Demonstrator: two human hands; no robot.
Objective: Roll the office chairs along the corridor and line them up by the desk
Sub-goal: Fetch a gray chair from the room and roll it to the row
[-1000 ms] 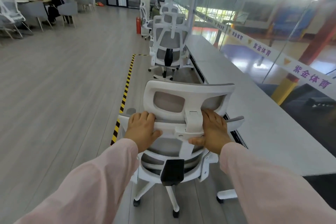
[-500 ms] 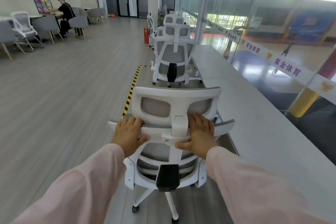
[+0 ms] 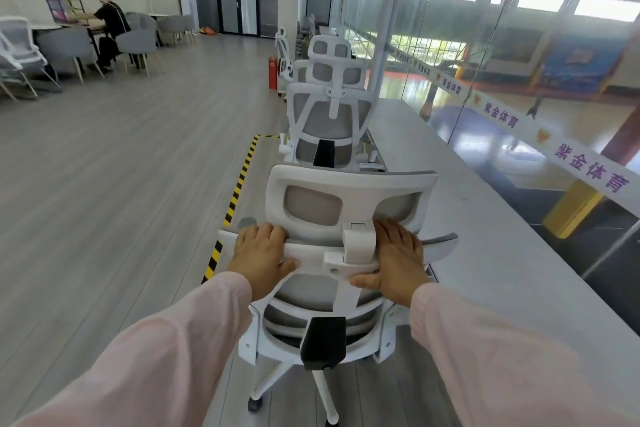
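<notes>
You have both hands on the office chair [image 3: 349, 184]. Your left hand [image 3: 259, 256] and right hand [image 3: 398, 263] each grip the top bar of its backrest, fingers [image 3: 266, 232] curled over the bar and thumbs beneath, either side of the headrest bracket [image 3: 358, 243]. The chair stands on the floor just beside the worktop's [image 3: 485, 218] long edge, directly behind the lined-up chair [image 3: 329, 121] ahead, with only a small gap between them.

The likeliest trouble, I judge, is too hard a push: your chair's base would knock the one ahead and shove the row out of line. Its right armrest [image 3: 440, 241] sits close to the worktop edge (it may already overhang it; the view does not settle that), so any drift rightward could snag it there. Pushing this high could also tip the back forward if a castor catches.
</notes>
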